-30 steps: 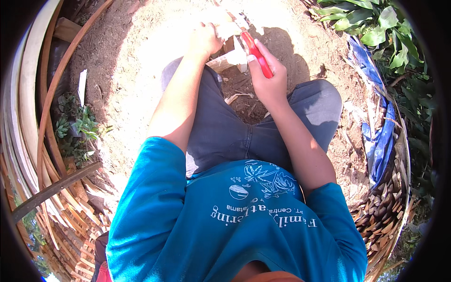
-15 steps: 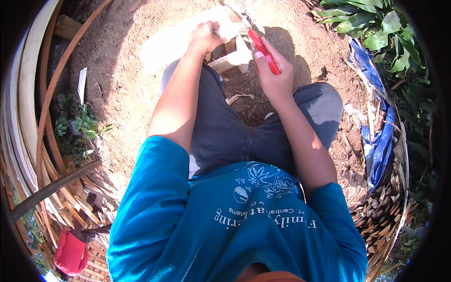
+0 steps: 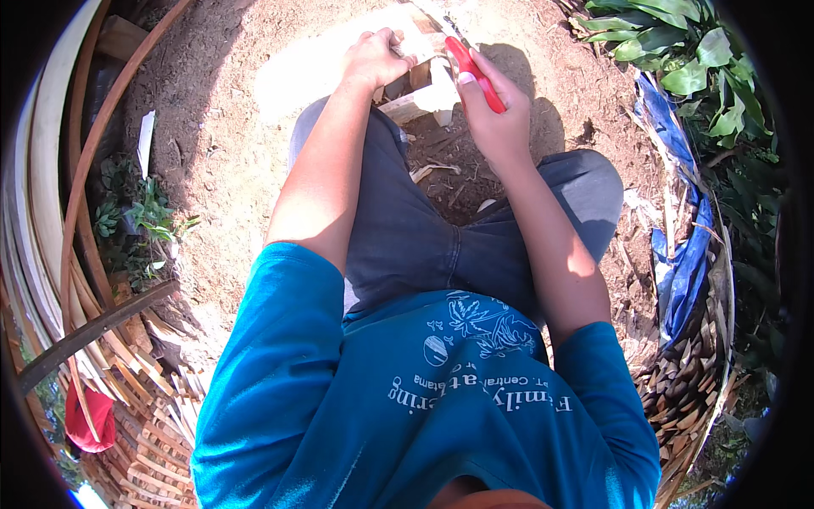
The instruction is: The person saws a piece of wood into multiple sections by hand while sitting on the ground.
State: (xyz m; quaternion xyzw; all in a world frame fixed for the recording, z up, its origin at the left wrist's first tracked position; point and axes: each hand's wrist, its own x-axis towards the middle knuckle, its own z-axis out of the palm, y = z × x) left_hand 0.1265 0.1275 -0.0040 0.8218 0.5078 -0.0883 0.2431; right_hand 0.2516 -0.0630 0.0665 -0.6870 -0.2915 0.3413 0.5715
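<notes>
My right hand point(image 3: 498, 109) is closed round the red handle of a saw point(image 3: 476, 75). Its long narrow blade points away from me and slightly left; the teeth are too small to make out. My left hand point(image 3: 371, 61) has its fingers curled down on a pale piece of wood point(image 3: 417, 41), left of the blade. Strong sunlight washes out the wood there, so the blade's contact with it is hard to see. Below both hands a short wood block point(image 3: 405, 108) lies on the ground, just beyond my bent legs.
Long bent wood strips point(image 3: 51, 161) curve along the left side, crossed by a dark bar point(image 3: 93, 335). A red cloth-like thing point(image 3: 90, 422) is at lower left. Split wood point(image 3: 682, 386) is piled at right, near a blue tarp point(image 3: 678, 280) and leafy plants point(image 3: 712, 51).
My right hand and the saw have moved slightly away from me. My left hand stays on the wood. The red cloth-like thing has shifted up and left in the view.
</notes>
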